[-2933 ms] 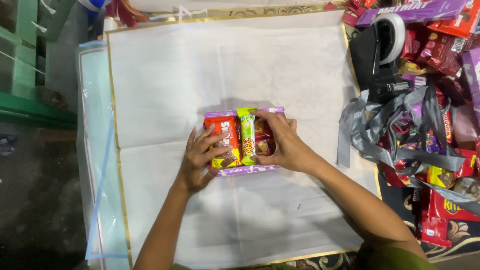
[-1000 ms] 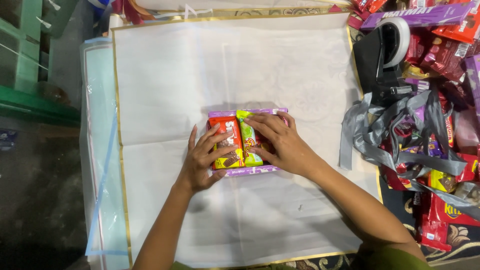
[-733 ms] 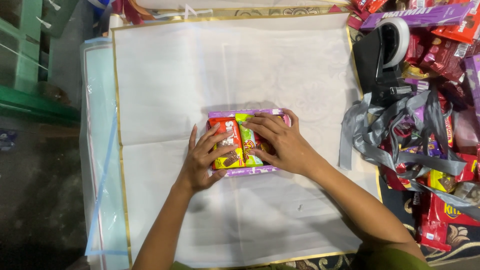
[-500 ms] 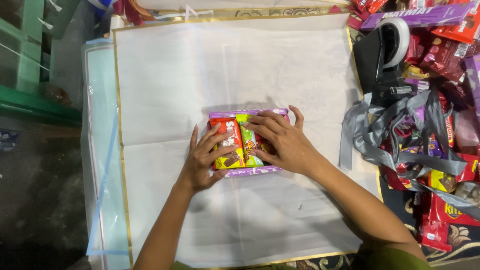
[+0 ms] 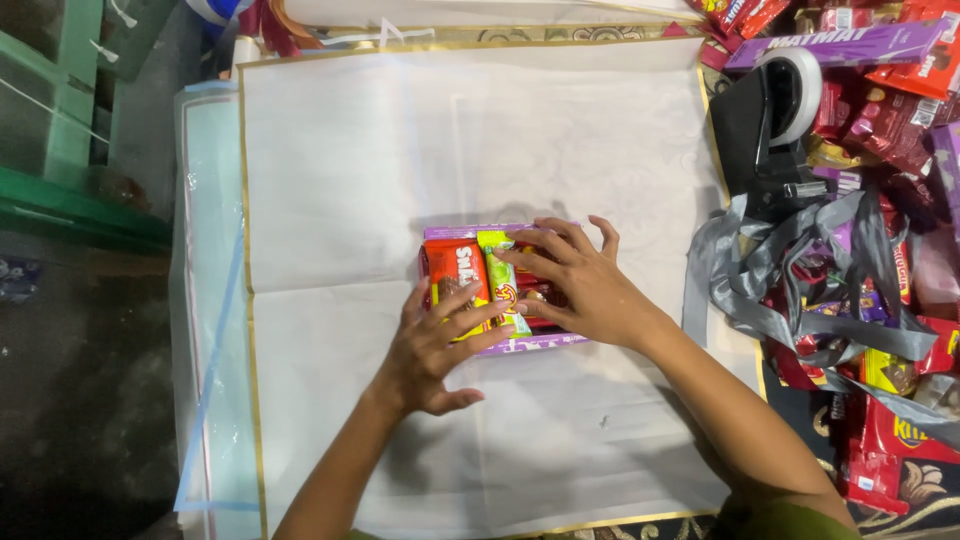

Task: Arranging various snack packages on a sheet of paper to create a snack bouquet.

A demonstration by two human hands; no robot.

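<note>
A small stack of snack packets lies in the middle of a white sheet of wrapping paper (image 5: pixel 400 170) with a gold edge. On top are an orange-red packet (image 5: pixel 452 270) and a yellow-green packet (image 5: pixel 497 262), resting on a flat purple box (image 5: pixel 520 345). My left hand (image 5: pixel 432 345) lies flat with its fingers spread over the orange-red packet's lower part. My right hand (image 5: pixel 575 280) presses on the right side of the stack, covering a red packet beneath it.
To the right lie a black tape dispenser (image 5: pixel 770 120), a tangle of grey ribbon (image 5: pixel 800 280) and a heap of several red and purple sweet packets (image 5: pixel 890 100). A clear plastic sheet (image 5: pixel 205 300) runs along the paper's left edge, with green railing (image 5: pixel 60 190) beyond.
Both hands stay on the stack. My right hand's fingers have spread and shifted slightly over the packets; the stack has barely moved.
</note>
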